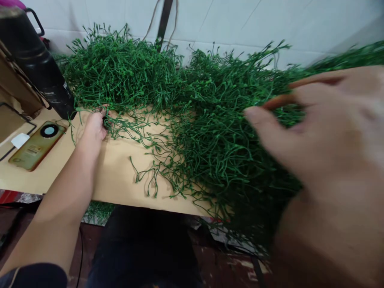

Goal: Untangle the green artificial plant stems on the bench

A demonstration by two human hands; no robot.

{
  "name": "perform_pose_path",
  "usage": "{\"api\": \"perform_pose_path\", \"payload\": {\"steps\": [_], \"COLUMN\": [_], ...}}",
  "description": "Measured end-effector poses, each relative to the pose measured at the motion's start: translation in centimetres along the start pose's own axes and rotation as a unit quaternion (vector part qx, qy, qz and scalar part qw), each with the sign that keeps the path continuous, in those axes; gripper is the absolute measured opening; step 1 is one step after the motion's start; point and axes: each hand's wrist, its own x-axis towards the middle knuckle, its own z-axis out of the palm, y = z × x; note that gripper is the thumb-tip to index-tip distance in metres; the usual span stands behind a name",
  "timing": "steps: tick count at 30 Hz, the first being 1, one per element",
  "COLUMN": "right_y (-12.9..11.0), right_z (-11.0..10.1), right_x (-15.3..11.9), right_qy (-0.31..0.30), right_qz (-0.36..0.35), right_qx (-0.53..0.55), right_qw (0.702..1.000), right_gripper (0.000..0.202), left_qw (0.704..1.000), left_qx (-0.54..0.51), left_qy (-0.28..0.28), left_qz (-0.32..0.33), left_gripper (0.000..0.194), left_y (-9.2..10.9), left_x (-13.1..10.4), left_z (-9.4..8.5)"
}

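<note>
Left hand: the left hand [97, 124] is grasping a small bunch of green strands [124, 126] just above the table [120, 188].
Right hand: the right hand [327, 128] is hovering over the dense green pile [222, 132]; blurred, so can't tell if thumb and finger are pinching a strand.
Stock: pile is covering the table's right side, spilling over the front edge; loose strands are lying mid-table.
Left side: 1 black bottle [33, 56] is standing behind 1 phone [37, 146], lying back up.
Risk, snag: strands are interlocking, so a quick pull could drag extras.
Risk, drop: overhanging strands could be slipping floorward if brushed.
Risk, bump: left hand is working near the bottle; a wide swing could tip it.
</note>
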Motion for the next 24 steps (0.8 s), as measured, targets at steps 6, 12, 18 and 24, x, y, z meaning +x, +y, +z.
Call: {"api": "perform_pose_path", "payload": {"steps": [6, 12, 18, 24], "right_y": [-2.8, -2.5, -10.5, -12.4], "right_z": [4.0, 5.5, 13.9, 19.8], "right_x": [3.1, 3.7, 5.4, 7.7], "right_qy": [-0.061, -0.053, -0.157, -0.179], "right_qz": [0.12, 0.065, -0.041, -0.01], "right_qx": [-0.124, -0.037, 0.097, 0.052], "right_qw": [0.983, 0.996, 0.982, 0.982], "right_gripper": [0.033, 0.026, 0.032, 0.032], "left_qw": [1.0, 0.999, 0.997, 0.994], "left_qx": [0.009, -0.011, -0.021, 0.013], "left_qy": [-0.012, -0.017, -0.019, -0.079], "left_qz": [0.015, 0.029, 0.065, 0.072], "left_gripper": [0.013, 0.016, 0.018, 0.01], "left_y": [0.0, 0.0, -0.7, -0.8], "left_x": [-0.4, -0.1, 0.5, 1.6], "left_z": [0.1, 0.6, 0.8, -0.1]}}
